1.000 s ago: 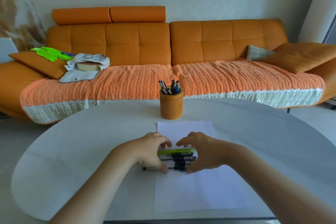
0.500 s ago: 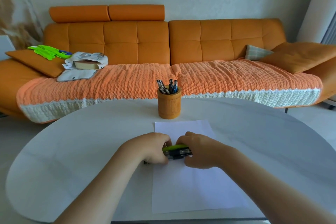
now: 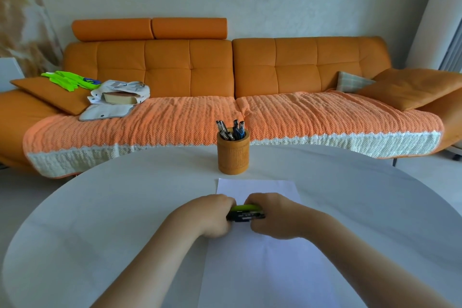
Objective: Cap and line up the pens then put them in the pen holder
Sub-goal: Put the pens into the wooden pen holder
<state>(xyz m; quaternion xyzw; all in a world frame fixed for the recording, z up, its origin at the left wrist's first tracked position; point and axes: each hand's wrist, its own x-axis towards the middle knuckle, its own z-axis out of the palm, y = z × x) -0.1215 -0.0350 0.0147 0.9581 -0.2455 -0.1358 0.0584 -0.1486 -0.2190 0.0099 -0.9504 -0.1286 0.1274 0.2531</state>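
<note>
From the head camera, a bundle of pens (image 3: 246, 214) is held between the two hands over the far part of a white sheet of paper (image 3: 262, 270) on the pale round table (image 3: 100, 207). The bundle is short and tight: one bright green pen lies along its far, upper edge, and dark barrels with small pale markings are packed against it on the near side. How many pens it holds is too blurred to count. Its long axis runs left to right across the view, nearly level, with the right end a shade nearer the camera. Which end carries the caps cannot be told.

The left hand (image 3: 215, 216) curls its fingers round the left end of the bundle, and the right hand (image 3: 270, 215) curls round the right end, so only the middle shows. Whether the bundle touches the paper is unclear.

Beyond the sheet stands the brown cylindrical pen holder (image 3: 233, 155), upright, with several standing pens (image 3: 231, 130) leaning inside it.
</note>
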